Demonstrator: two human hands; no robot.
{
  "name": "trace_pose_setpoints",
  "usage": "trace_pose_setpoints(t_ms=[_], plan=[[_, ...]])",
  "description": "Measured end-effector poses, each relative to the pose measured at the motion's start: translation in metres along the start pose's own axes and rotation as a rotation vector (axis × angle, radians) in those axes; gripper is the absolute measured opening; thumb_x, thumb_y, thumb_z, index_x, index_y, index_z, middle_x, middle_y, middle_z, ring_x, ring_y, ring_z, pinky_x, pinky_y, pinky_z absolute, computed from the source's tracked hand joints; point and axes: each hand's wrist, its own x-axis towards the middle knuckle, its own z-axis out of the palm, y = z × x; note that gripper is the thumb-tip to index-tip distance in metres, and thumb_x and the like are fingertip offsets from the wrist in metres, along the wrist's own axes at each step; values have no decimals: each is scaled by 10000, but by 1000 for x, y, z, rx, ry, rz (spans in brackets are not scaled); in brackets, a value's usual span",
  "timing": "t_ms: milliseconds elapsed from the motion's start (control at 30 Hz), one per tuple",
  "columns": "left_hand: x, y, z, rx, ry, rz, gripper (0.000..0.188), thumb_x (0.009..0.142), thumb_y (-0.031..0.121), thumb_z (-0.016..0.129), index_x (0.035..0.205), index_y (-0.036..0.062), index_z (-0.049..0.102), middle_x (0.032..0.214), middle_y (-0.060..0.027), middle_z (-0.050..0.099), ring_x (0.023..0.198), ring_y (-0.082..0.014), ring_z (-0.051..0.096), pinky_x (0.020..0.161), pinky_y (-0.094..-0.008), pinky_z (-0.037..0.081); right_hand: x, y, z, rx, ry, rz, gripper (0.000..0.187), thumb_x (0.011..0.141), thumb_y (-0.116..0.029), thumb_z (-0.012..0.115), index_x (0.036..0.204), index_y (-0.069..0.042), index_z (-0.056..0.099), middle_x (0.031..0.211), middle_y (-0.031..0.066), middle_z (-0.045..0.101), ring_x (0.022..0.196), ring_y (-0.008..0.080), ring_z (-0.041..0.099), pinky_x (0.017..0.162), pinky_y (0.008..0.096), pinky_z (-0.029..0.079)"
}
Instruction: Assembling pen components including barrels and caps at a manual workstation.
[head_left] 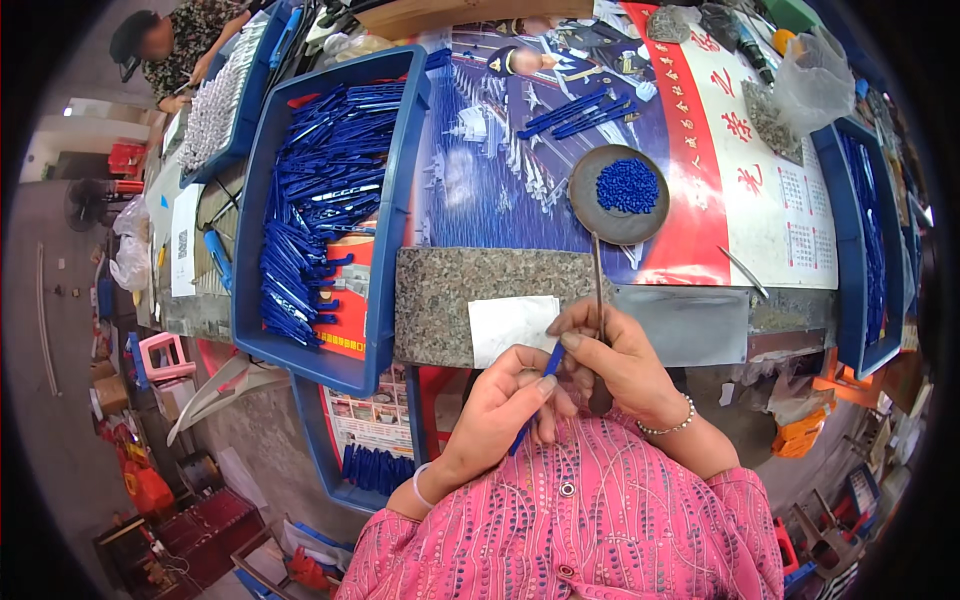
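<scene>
In front of my chest, my left hand (517, 398) is closed around a slim blue pen-like stick (549, 366), which slants up to the right. My right hand (622, 362) pinches close to the stick's upper end. It also grips a thin dark metal rod (599, 275), whose wider lower end shows below the fingers. The rod's upper tip lies at the near rim of a round dark dish (583, 207). Small blue pieces (627, 186) are heaped in that dish. Just beyond my hands a white paper (500, 325) lies on a speckled stone slab (435, 290).
A blue tray (410, 150) full of blue pen-like sticks stands to the left. Another blue tray (835, 190) is at the right edge. Several loose blue sticks (590, 112) lie on the poster-covered table. At the far left a person (185, 50) works beside a tray of white pieces (215, 110).
</scene>
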Motion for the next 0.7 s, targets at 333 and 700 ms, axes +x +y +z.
trace_pose_setpoints(t_ms=[333,700], plan=[[12,-1,-18,-56,82,133,134,934,119,444,1018,15,449,781,-88,617,517,-66,494,463,-183,371,-31,-32,-10,-187,-82,47,442,832,-78,541,1215,-17,328,914,134,586,600,229,600,534,302,482],[22,-2,-30,-5,101,106,158,931,149,463,999,8,475,733,-89,615,484,-73,512,436,-173,383,-57,-24,-8,-1069,21,-197,414,816,-90,576,1197,-10,437,936,163,584,795,316,605,709,371,474]])
